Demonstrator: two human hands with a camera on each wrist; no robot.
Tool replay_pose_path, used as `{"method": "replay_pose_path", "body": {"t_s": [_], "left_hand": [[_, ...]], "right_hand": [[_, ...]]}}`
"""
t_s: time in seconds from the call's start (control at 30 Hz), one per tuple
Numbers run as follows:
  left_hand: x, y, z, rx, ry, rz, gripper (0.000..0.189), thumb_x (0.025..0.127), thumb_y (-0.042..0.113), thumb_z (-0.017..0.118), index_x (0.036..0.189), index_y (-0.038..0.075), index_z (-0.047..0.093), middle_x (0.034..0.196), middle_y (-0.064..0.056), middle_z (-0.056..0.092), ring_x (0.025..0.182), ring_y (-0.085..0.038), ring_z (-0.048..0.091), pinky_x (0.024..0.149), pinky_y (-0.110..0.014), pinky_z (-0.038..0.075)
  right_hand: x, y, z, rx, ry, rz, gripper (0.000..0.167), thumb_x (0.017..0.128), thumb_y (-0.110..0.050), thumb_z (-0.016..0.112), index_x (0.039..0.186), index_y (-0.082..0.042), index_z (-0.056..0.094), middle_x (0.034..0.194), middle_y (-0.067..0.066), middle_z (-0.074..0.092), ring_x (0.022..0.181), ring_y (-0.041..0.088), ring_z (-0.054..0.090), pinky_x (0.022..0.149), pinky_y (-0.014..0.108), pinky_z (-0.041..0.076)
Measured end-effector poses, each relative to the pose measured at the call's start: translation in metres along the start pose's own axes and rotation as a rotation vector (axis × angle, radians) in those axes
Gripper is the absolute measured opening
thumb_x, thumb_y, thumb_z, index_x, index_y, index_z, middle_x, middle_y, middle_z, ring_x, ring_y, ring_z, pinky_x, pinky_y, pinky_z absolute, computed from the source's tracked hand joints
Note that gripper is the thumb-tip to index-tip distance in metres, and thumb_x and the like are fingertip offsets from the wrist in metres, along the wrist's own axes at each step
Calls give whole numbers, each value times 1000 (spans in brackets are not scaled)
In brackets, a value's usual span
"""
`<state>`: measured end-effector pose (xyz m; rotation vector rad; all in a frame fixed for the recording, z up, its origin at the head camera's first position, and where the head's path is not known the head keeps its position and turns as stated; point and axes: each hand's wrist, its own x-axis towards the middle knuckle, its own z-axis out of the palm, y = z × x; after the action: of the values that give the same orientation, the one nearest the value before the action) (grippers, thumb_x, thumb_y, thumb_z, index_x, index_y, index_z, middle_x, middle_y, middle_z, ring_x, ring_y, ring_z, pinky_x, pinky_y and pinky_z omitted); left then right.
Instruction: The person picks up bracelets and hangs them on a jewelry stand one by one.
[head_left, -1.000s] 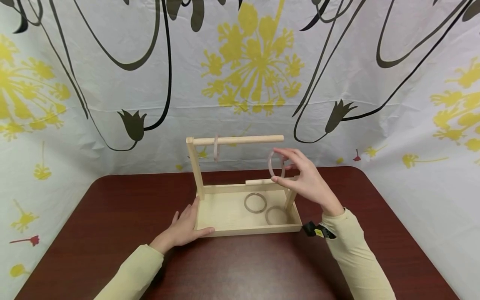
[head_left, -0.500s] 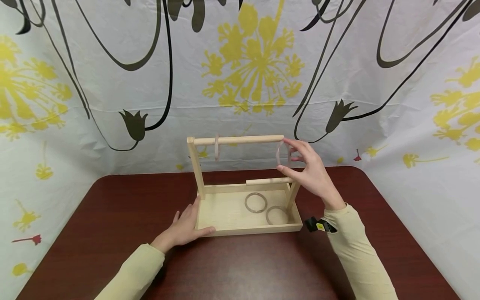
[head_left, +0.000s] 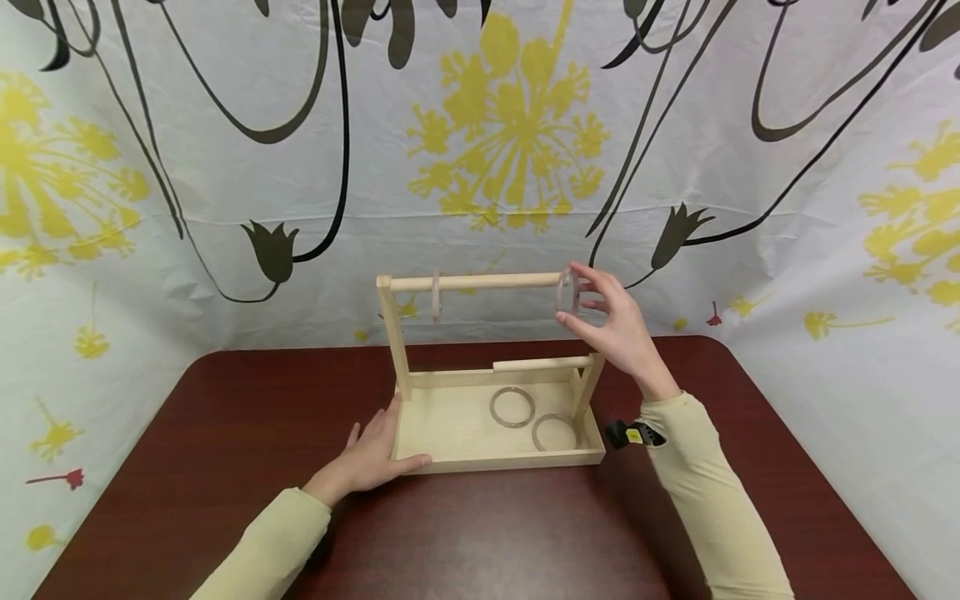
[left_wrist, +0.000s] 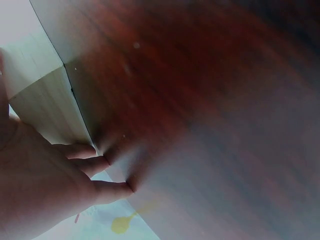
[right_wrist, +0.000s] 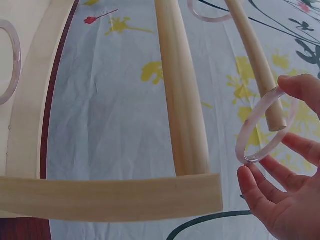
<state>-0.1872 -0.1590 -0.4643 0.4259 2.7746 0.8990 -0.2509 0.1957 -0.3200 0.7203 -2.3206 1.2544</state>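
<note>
My right hand pinches a pale translucent bangle between thumb and fingertips. In the right wrist view the free end of the upper wooden rod shows inside the bangle's opening. A second bangle hangs on that rod near its post on the left. Two more bangles, one in the middle and one at the right, lie flat in the wooden stand's tray. My left hand rests against the tray's left end, fingers extended, thumb along the front wall.
A shorter, lower rod extends leftward from the right post. The stand is on a dark red-brown table. Behind hangs a white cloth printed with yellow and dark flowers.
My right hand has lifted the bangle up and slightly right, from below the upper rod to its free end. The left hand keeps its place at the tray.
</note>
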Motion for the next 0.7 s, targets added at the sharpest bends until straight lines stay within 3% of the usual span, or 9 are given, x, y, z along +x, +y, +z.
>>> {"method": "replay_pose_path", "body": {"t_s": [0.13,0.3,0.57,0.7], "left_hand": [[0,-1,0,2,6,3,112,83,57,67,153,-1,1,153,-26,24,139,-45,22,102,-72,10],[0,0,0,2,11,6,111,84,56,68,153,-1,2,152,-26,25,139,-45,22,102,-72,10],[-1,1,-1,0,-9,-8,111,85,55,67,153,-1,0,152,-27,24,139,-45,20,103,-71,8],[-2,1,-2,-14,-17,-7,110,85,53,67,153,-2,0,153,-27,23,140,-45,19,103,-71,7]], "right_hand": [[3,-23,2,-9,-22,-13,63,83,3,72,139,8,44,131,29,46,116,45,49,97,53,41],[7,-23,4,-28,-46,-26,64,83,4,72,139,9,43,133,28,46,117,44,51,100,50,39],[15,13,11,-39,-84,-45,68,83,-3,75,143,-1,43,139,18,45,122,35,49,104,43,36],[18,17,13,-49,-106,-64,67,84,-9,76,143,-4,45,138,14,47,123,31,48,104,41,37]]}}
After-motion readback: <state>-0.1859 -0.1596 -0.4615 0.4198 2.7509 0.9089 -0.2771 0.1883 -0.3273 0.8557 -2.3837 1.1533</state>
